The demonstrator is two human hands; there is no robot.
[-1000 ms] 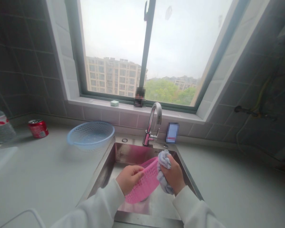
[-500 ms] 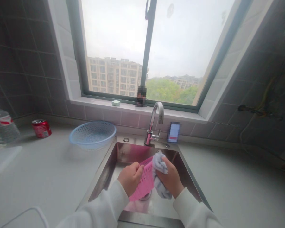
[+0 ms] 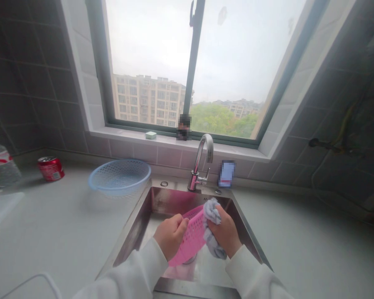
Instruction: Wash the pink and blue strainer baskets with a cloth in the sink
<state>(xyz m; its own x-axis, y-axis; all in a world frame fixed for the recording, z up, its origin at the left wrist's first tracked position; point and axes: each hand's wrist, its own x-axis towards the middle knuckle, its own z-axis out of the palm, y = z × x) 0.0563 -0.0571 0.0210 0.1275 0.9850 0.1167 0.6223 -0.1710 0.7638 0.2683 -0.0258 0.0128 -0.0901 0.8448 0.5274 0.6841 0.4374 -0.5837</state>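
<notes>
A pink perforated plastic basket (image 3: 191, 238) is held tilted over the steel sink (image 3: 137, 232). My left hand (image 3: 171, 234) is closed on its left rim, thumb on top. In my right hand (image 3: 226, 230) is a bunched grey-and-white cloth (image 3: 212, 211), pressed against the right edge of the basket. The fingertips of my right hand are hidden by the cloth. Behind the basket stands the chrome faucet (image 3: 201, 164).
On the left counter sit a light blue perforated basket (image 3: 120, 191), a red can (image 3: 50, 169) and a clear plastic bottle (image 3: 1, 166). A phone (image 3: 227, 174) leans behind the sink. A pale green block (image 3: 150, 135) lies on the windowsill.
My right hand and the cloth have shifted slightly to the right along the basket's edge. The left hand keeps its grip, and the view has moved a little.
</notes>
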